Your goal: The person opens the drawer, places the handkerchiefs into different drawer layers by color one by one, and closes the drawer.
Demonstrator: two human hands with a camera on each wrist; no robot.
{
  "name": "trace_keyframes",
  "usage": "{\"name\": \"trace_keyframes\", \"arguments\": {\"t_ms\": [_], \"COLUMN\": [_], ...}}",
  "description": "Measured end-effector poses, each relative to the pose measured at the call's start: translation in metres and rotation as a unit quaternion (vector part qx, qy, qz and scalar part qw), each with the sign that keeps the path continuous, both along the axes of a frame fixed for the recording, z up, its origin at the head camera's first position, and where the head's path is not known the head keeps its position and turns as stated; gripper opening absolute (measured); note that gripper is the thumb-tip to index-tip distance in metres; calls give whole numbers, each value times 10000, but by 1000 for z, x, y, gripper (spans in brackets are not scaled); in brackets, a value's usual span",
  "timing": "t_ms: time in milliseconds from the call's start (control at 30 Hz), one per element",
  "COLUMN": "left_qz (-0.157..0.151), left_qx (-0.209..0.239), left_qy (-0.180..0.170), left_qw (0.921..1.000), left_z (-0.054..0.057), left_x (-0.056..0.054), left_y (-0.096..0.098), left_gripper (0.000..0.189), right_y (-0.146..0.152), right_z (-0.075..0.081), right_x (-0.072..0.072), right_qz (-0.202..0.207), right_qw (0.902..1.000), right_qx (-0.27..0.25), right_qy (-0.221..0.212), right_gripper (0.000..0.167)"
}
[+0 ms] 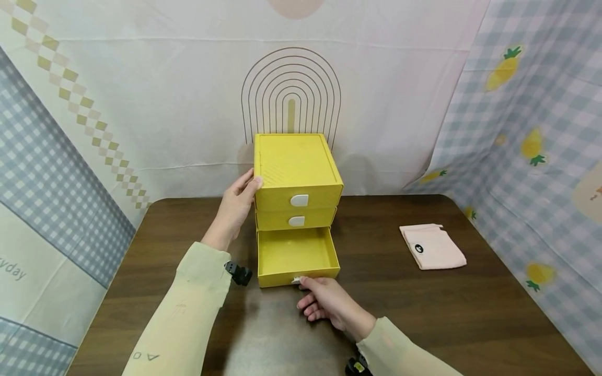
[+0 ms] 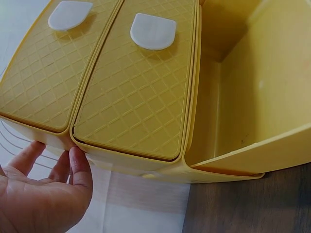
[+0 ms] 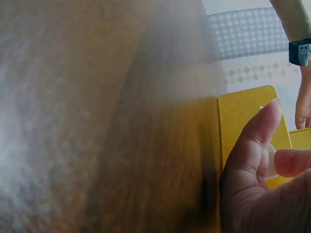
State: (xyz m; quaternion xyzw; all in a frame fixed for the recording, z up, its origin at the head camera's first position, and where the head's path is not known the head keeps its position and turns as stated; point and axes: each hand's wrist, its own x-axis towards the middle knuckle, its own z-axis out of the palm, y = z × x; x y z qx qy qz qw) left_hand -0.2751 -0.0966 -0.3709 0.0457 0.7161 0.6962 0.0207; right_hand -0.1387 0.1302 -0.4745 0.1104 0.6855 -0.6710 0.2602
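A yellow three-drawer cabinet [image 1: 295, 159] stands at the back of the table, its two upper drawers closed. The bottom drawer [image 1: 292, 253] is pulled out toward me, and nothing lies in the visible part of its inside. My right hand [image 1: 331, 303] pinches the white handle [image 3: 271, 164] of that drawer between thumb and finger. Against the cabinet's left side, near the top, my left hand [image 1: 235, 206] rests with its fingertips touching the wall. The left wrist view shows the fingers [image 2: 80, 165] slightly bent along the side edge, not wrapped around anything.
A folded pale pink cloth [image 1: 435, 248] with a small black mark lies at the right of the dark wooden table [image 1: 376, 308]. Printed fabric hangs behind the table and along both sides. Small black devices are strapped at both wrists.
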Motion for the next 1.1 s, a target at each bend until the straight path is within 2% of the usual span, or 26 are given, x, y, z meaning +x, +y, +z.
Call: {"name": "trace_keyframes", "arguments": {"t_ms": [300,567,833,967,1100], "left_qz": [23,19,30,42,25], "left_qx": [-94,-74,-86,-79,-98], "left_qy": [-32,-7,29,39,43], "left_qw": [9999,10000,10000,10000,9999], "left_z": [-2,-2,-2,-2,-2], "left_x": [-1,-1,-1,-1,-1], "left_y": [-1,0,1,0,0], "left_gripper": [68,68,67,67,67], "right_y": [5,28,74,101,128], "right_z": [2,12,28,39,46], "right_x": [2,2,2,-2,-9], "right_qz": [101,220,-152,-415,-451], "right_qw": [9995,9946,9815,9715,9577], "right_qx": [238,831,1603,1938,2363], "right_qy": [201,575,1040,1298,1580], "right_gripper": [61,66,62,62,65]}}
